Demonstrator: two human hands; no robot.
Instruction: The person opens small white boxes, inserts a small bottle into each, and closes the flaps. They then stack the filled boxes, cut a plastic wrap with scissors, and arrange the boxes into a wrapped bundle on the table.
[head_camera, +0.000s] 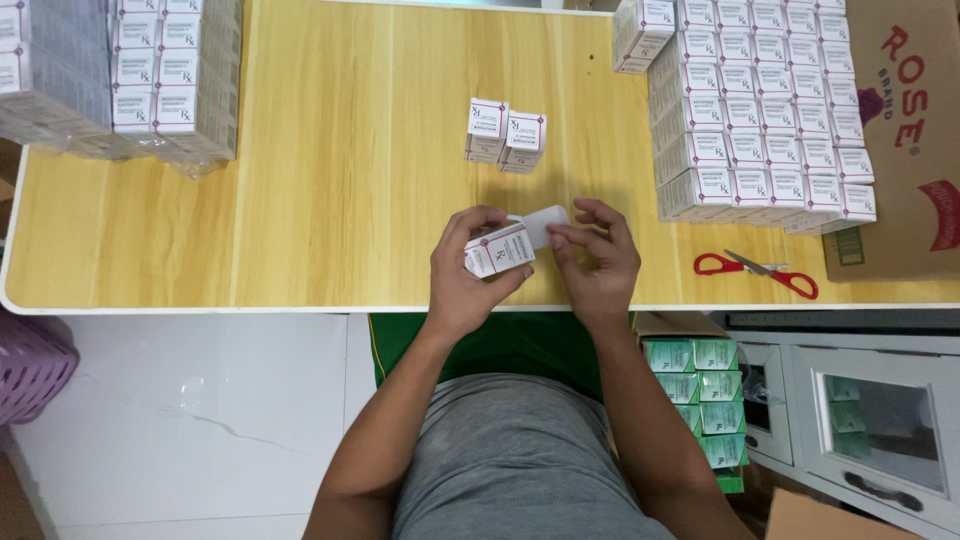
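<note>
Pale wooden worktop (330, 150), viewed from above, with a seated person's forearms reaching over its near edge. Left hand (468, 268) wraps around a small white carton (500, 250), fingers curled over its top and thumb beneath, holding it tilted just above the surface so that its open end faces the other hand. Right hand (598, 255) pinches a folded white paper slip (543, 224) between thumb and fingertips, the slip touching the carton's open end. Beyond the hands, two like cartons (506, 136) stand upright side by side near the middle of the worktop, apart from the bulk stock. Far right, a large block of identical cartons (760, 110) lies in tight rows, beside a brown cardboard box (905, 140). Red-handled scissors (757, 271) lie near the front edge, within reach of the right hand. Far left, wrapped bundles of cartons (120, 75) are stacked. Below the worktop, green cartons (700, 385) sit in a box.
</note>
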